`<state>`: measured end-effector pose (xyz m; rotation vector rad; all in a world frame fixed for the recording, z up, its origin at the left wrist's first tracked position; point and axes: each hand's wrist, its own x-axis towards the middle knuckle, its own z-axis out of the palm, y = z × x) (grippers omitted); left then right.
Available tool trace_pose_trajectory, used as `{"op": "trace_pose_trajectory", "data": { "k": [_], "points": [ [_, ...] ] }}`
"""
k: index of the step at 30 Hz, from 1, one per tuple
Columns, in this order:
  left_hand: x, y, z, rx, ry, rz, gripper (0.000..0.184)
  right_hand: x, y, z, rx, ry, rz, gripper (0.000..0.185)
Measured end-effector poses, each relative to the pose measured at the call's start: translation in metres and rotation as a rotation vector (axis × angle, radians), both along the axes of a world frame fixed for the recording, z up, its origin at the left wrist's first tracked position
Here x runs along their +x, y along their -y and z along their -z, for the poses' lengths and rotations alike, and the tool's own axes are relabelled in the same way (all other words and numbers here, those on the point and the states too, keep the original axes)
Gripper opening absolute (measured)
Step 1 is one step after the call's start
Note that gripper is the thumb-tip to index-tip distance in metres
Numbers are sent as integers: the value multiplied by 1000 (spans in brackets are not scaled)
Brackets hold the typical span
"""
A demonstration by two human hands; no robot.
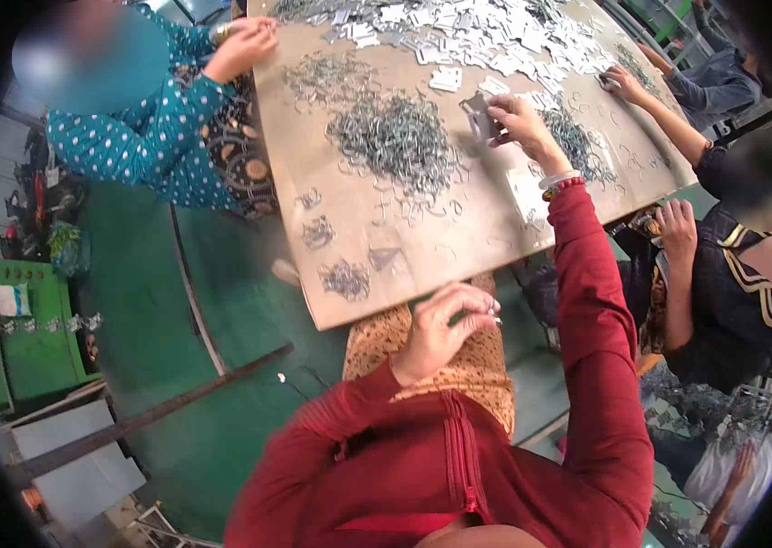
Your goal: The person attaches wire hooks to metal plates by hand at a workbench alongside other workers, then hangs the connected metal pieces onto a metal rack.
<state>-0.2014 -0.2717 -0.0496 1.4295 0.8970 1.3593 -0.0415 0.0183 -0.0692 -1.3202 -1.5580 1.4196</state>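
While the right hand (518, 123) pinches a plate (478, 117) over the surface (459, 242) between two heaps (390, 139), the left hand (443, 331) — fingers closed on a part (494, 316) — hangs outside the near edge (377, 306), mostly bare room inside it

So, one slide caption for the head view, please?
Right hand holding a grey metal piece over a table heaped with metal parts; left hand pinching a shiny bit.

Metal parts (395, 142) heaped across a table (299, 164) suggest a workshop.
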Motion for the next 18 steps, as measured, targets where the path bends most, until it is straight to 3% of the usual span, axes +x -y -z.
{"op": "trace_pose_trajectory", "data": {
  "k": [4, 7, 9, 14, 18],
  "points": [
    [-3, 13, 0, -23, 74, 31, 15, 6, 38, 17, -134, 167, -52, 26],
    [-6, 22, 0, -35, 95, 40, 14, 18, 55, 29, -103, 121, -115, 52],
    [-7, 27, -3, -34, 116, 38, 14, 19, 68, 24, 45, 252, -42, 72],
    [-5, 34, -2, -54, 173, 29, 15, 34, 93, 29, 173, 398, 142, 72],
    [-2, 28, 7, 85, 115, 17, 11, 43, 134, 14, -66, -100, 169, 59]
  ]
}}
